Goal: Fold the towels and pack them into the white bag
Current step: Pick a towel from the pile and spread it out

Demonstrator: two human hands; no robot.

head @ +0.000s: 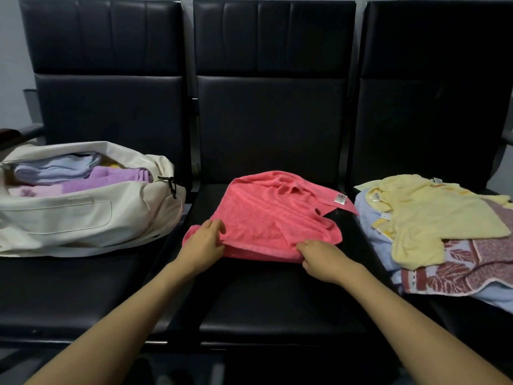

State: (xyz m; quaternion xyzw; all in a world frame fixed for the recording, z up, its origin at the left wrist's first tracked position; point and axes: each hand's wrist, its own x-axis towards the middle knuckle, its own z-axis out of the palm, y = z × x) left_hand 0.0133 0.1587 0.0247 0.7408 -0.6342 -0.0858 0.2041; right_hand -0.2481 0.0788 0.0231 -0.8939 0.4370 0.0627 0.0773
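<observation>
Left grip (pixel 204 245), right grip (pixel 322 258) pinch pink towel (pixel 266 215).

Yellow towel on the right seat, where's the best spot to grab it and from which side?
Probably pinch the yellow towel at its near flap, coming from the front with the right hand: it lies on top of the pile, and that flap lies over the red patterned towel closest to you.

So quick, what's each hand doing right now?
Left hand: grips the near edge of the pink towel.
Right hand: pinches the same towel's near edge.
</observation>
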